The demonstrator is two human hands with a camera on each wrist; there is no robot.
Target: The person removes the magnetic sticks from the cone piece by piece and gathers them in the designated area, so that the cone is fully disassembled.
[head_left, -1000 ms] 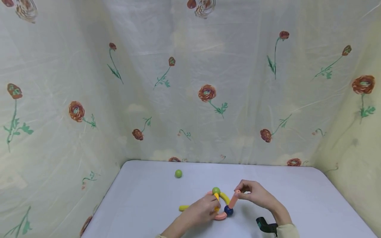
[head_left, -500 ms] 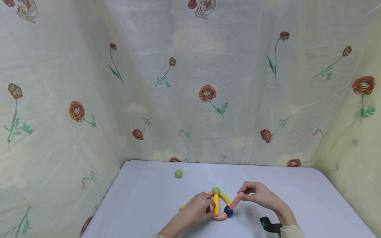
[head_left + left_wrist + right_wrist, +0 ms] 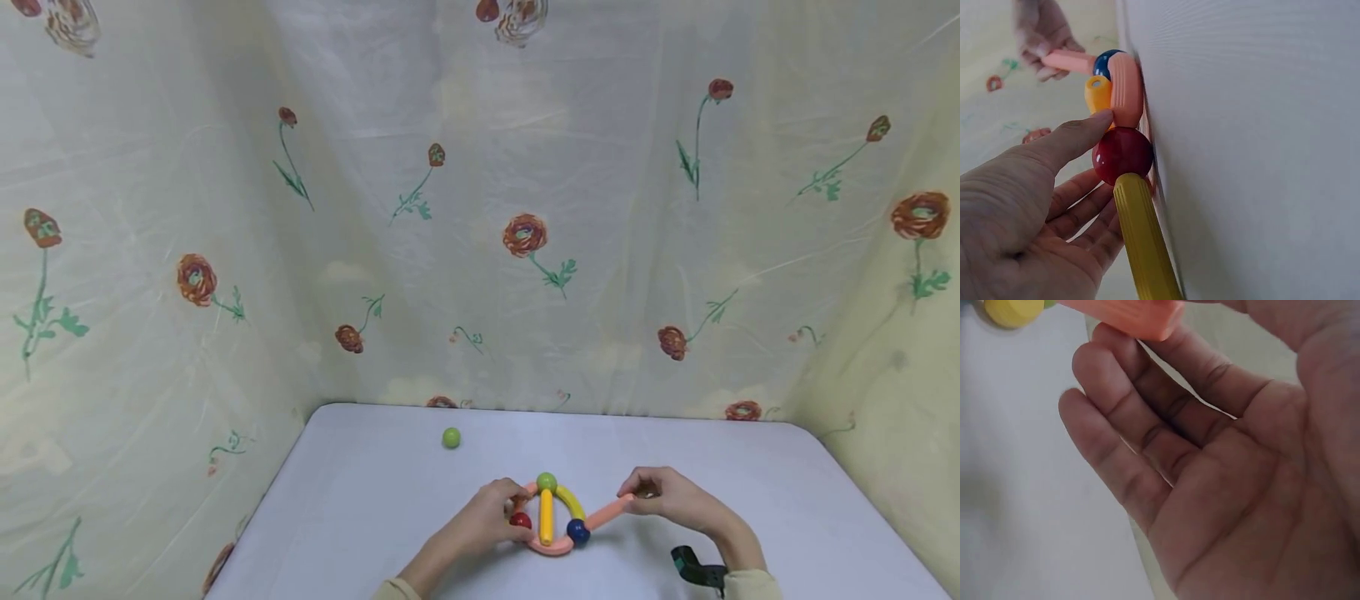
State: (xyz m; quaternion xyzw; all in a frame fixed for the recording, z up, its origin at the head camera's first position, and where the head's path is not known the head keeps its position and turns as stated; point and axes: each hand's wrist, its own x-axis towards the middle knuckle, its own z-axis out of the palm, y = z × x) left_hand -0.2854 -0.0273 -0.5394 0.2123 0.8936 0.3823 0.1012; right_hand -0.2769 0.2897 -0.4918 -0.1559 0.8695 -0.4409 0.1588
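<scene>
Head view told the main change: the straight peach rod (image 3: 606, 512), steeply tilted 1 s earlier, had swung outward over the bench (image 3: 360, 500) toward its right edge and was at a low slant, its inner end against the blue ball (image 3: 577, 532). The right hand (image 3: 678, 498) had travelled with it, its grip pinching the rod's outer end. Over that same 1 s the left hand (image 3: 483, 512) had left the orange-yellow rod (image 3: 547, 518) for the red ball (image 3: 520, 522); its grip was grasping round that ball, the thumb tip on the near curved peach piece (image 3: 551, 547). For the work in hand, this suggested the peach rod had pivoted on the blue ball without coming away, while the left hand probably steadied the ring.

That ring was well in from the bench's far edge. A curved yellow piece (image 3: 572, 502) ran between the blue ball and the green ball (image 3: 547, 482); from the latter the orange-yellow rod reached toward the near side, its other end uncapped. Whether it touched the curved peach piece could not be told. An olive-yellow rod (image 3: 1147, 237) met the red ball.

No container was in view; a loose green ball (image 3: 451, 437) sat directly on the bench near its far edge, left of the middle.
</scene>
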